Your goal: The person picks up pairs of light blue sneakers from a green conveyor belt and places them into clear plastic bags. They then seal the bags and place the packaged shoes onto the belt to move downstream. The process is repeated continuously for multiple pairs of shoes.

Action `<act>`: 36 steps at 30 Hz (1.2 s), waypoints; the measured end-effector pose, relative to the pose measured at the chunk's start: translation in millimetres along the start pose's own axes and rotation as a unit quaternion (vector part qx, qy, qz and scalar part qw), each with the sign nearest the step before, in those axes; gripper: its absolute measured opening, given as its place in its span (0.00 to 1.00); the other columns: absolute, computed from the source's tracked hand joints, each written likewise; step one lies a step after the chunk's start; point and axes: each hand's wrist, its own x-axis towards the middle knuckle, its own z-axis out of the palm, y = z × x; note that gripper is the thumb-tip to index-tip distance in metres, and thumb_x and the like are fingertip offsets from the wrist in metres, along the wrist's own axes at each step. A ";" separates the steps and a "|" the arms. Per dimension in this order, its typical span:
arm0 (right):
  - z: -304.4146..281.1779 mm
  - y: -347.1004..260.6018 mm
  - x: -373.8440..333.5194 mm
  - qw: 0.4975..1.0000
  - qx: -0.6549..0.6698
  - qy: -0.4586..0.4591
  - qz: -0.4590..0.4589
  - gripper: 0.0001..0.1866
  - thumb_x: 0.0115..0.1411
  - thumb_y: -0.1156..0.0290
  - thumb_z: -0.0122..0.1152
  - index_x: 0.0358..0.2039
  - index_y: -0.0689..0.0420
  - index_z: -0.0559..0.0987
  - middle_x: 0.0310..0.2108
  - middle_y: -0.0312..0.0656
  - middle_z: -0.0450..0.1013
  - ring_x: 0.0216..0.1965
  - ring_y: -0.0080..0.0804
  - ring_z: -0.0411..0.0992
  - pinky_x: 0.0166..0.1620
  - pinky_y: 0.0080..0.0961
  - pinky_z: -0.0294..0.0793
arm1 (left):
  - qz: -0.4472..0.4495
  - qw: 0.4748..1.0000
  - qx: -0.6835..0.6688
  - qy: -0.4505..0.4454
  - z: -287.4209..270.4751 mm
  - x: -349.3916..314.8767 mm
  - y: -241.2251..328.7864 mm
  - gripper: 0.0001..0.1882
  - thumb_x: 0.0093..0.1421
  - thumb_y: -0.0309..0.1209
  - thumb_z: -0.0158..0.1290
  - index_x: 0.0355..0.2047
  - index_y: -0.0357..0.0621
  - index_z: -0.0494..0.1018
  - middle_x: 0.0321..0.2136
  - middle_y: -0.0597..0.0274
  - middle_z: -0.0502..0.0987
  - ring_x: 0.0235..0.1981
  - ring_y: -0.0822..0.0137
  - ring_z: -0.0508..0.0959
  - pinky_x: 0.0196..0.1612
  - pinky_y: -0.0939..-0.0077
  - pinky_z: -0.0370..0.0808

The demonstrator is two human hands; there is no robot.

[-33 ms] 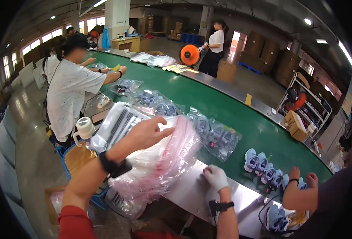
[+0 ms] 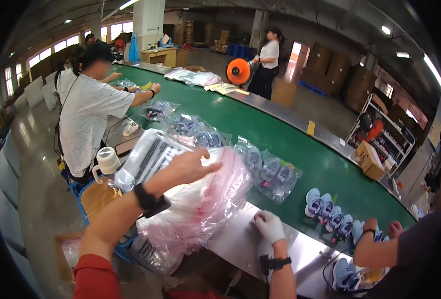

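Gripping a big stack of clear plastic bags (image 2: 200, 209), our left hand (image 2: 193, 167) lies on top of it, fingers spread over the crinkled film, thumb side toward the belt. Whether the fingers curl under the top bag we cannot tell; the hand is pressed flat against the plastic. We see red print on the bags and a block of black print on the upper sheet near our wrist. The stack hangs over the near edge of the steel table (image 2: 300, 249) and droops down in front of us, between our two arms.

Our right hand (image 2: 269, 226), in a white glove, rests on the steel table just beside the right edge of the bags, fingers bent, holding nothing that we can make out. Both wrists carry a dark band.

Past the table runs the green belt (image 2: 260, 124). On it, close behind the stack, lie bagged shoes (image 2: 275, 174), and further right a row of loose blue shoes (image 2: 330, 209). A neighbour's hands (image 2: 380, 229) work at those shoes on our right.

On our left a person in a white shirt (image 2: 88, 117) leans over the belt. A white jug (image 2: 106, 162) stands near our left elbow. Across the belt another person stands by an orange reel (image 2: 239, 73).
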 end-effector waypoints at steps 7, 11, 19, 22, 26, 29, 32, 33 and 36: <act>-26.3 -8.9 -48.5 0.998 0.019 -0.016 0.060 0.13 0.55 0.63 0.54 0.33 0.60 0.78 0.29 0.51 0.75 0.33 0.47 0.74 0.38 0.36 0.71 | -0.025 0.991 -0.057 -0.116 36.1 8.6 -1.2 0.41 0.50 0.64 0.51 0.40 0.31 0.68 0.29 0.45 0.75 0.26 0.57 0.77 0.25 0.68 0.73; -35.6 1.4 -68.8 0.994 0.064 -0.008 0.084 0.12 0.55 0.65 0.55 0.32 0.61 0.78 0.26 0.48 0.75 0.30 0.42 0.74 0.36 0.31 0.71 | 0.052 0.967 -0.227 -0.105 56.3 19.7 -51.5 0.35 0.51 0.57 0.55 0.39 0.31 0.67 0.28 0.47 0.74 0.21 0.60 0.78 0.21 0.67 0.71; -28.6 -7.7 -72.8 0.996 0.039 -0.021 0.071 0.12 0.56 0.66 0.55 0.33 0.62 0.78 0.24 0.45 0.75 0.28 0.34 0.73 0.34 0.27 0.70 | 0.025 0.984 -0.110 -0.140 59.5 42.8 -63.6 0.21 0.50 0.35 0.58 0.37 0.29 0.69 0.26 0.47 0.74 0.22 0.60 0.79 0.15 0.66 0.75; -29.3 -9.3 -76.7 0.997 0.034 -0.024 0.068 0.12 0.56 0.66 0.55 0.33 0.62 0.78 0.23 0.43 0.74 0.27 0.30 0.72 0.34 0.25 0.70 | -0.020 0.972 -0.125 -0.197 37.8 40.4 -42.2 0.17 0.50 0.33 0.56 0.35 0.32 0.71 0.28 0.51 0.75 0.22 0.62 0.78 0.17 0.68 0.76; -33.1 -4.1 -83.9 0.997 0.046 -0.017 0.066 0.12 0.56 0.66 0.55 0.32 0.62 0.78 0.24 0.43 0.74 0.28 0.30 0.72 0.34 0.25 0.70 | -0.021 0.941 -0.280 -0.189 21.7 30.1 -55.6 0.14 0.49 0.32 0.55 0.35 0.36 0.74 0.27 0.59 0.75 0.25 0.67 0.75 0.22 0.73 0.75; -35.0 -2.1 -90.4 0.996 0.072 -0.002 0.059 0.12 0.56 0.66 0.55 0.32 0.62 0.78 0.24 0.43 0.75 0.28 0.30 0.72 0.34 0.24 0.70 | -0.062 0.948 -0.262 -0.168 10.3 23.9 -76.3 0.15 0.47 0.33 0.56 0.34 0.38 0.75 0.28 0.63 0.76 0.29 0.69 0.74 0.25 0.72 0.73; -31.3 5.5 -92.2 0.996 0.074 0.011 0.050 0.11 0.56 0.67 0.55 0.31 0.62 0.79 0.25 0.43 0.75 0.29 0.29 0.72 0.34 0.24 0.70 | -0.022 0.980 -0.162 -0.115 7.4 31.9 -94.8 0.13 0.45 0.34 0.57 0.29 0.39 0.77 0.28 0.58 0.78 0.30 0.66 0.75 0.26 0.66 0.70; -31.8 5.6 -93.5 0.996 0.077 0.018 0.051 0.11 0.55 0.66 0.55 0.31 0.62 0.79 0.24 0.44 0.75 0.29 0.32 0.73 0.34 0.26 0.71 | -0.033 0.986 -0.118 -0.109 3.9 33.1 -88.7 0.13 0.45 0.34 0.57 0.29 0.38 0.77 0.29 0.56 0.78 0.30 0.64 0.76 0.26 0.65 0.70; -31.4 8.2 -97.8 0.993 0.090 0.038 0.062 0.11 0.54 0.65 0.56 0.30 0.60 0.79 0.24 0.46 0.75 0.28 0.37 0.75 0.34 0.29 0.71 | -0.036 0.987 0.115 -0.111 -10.0 37.3 -47.5 0.14 0.46 0.30 0.52 0.32 0.35 0.77 0.33 0.47 0.79 0.32 0.50 0.79 0.31 0.61 0.73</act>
